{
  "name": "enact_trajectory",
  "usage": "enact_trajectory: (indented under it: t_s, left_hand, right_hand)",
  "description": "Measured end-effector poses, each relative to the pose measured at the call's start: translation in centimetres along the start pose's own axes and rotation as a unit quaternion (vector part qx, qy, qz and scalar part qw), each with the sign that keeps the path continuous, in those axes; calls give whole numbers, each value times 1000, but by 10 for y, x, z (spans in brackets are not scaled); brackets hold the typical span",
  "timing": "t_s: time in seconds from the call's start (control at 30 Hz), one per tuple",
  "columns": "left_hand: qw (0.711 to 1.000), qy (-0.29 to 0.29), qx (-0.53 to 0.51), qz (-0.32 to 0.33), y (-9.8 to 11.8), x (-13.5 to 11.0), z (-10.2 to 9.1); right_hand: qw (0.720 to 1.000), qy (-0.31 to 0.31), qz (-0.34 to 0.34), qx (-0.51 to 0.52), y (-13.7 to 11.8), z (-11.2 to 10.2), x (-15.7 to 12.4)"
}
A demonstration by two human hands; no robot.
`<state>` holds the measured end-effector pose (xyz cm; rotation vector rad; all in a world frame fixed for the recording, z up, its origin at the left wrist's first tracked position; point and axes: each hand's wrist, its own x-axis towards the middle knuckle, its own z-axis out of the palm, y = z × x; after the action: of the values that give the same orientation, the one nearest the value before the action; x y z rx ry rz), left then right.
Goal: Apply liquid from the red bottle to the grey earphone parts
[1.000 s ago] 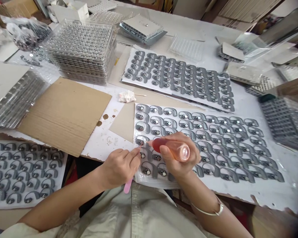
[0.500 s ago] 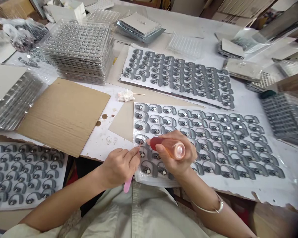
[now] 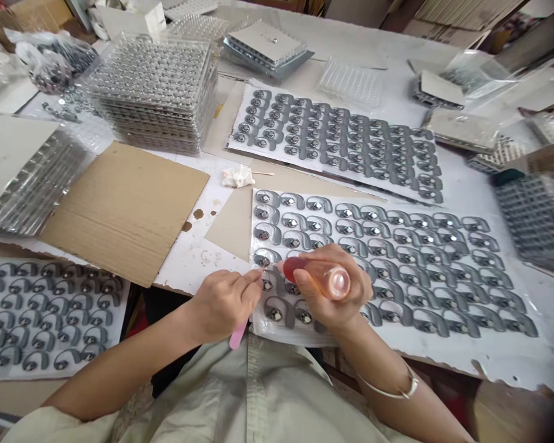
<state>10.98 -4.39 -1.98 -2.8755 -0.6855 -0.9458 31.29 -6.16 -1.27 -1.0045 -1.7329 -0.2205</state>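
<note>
My left hand point(image 3: 228, 303) is closed on a slim pink tool point(image 3: 238, 335) that looks like tweezers; its flat rounded end sticks out below the palm. The fingertips meet at the left edge of a white sheet point(image 3: 503, 344) carrying rows of grey curved pieces with shiny metal centres. In my right hand point(image 3: 339, 283) is a translucent orange squeeze bottle point(image 3: 321, 277), tilted, its red end pointing left toward the same piece point(image 3: 264, 258) in the leftmost column. The fingers hide the exact contact at both tips. Part of the sheet lies under my right hand.
A second filled sheet point(image 3: 337, 138) lies behind, another point(image 3: 41, 314) at lower left. Brown cardboard point(image 3: 129, 209) lies left, near a tall stack of clear trays point(image 3: 152, 92). Crumpled white tissue point(image 3: 238, 176) and a thin stick point(image 3: 263, 173) rest mid-table. More trays point(image 3: 535, 221) stand right.
The whole view has shifted slightly, with the table things appearing a little farther right. Both hands keep nearly the same place and grip at the sheet's left edge.
</note>
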Motion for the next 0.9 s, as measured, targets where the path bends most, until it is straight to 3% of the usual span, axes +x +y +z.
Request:
enact_trajectory:
  t_s: [0.27, 0.47, 0.9]
  left_hand:
    - [999, -7, -35, -14, -4, 0, 1]
    - [998, -17, -50, -18, -5, -1, 0]
    - [993, -43, -103, -47, -10, 1, -3]
  right_hand:
    - [1000, -7, -8, 0, 0, 0, 0]
    - [999, -16, 48, -19, -3, 0, 1]
    - [999, -8, 41, 12, -4, -3, 7]
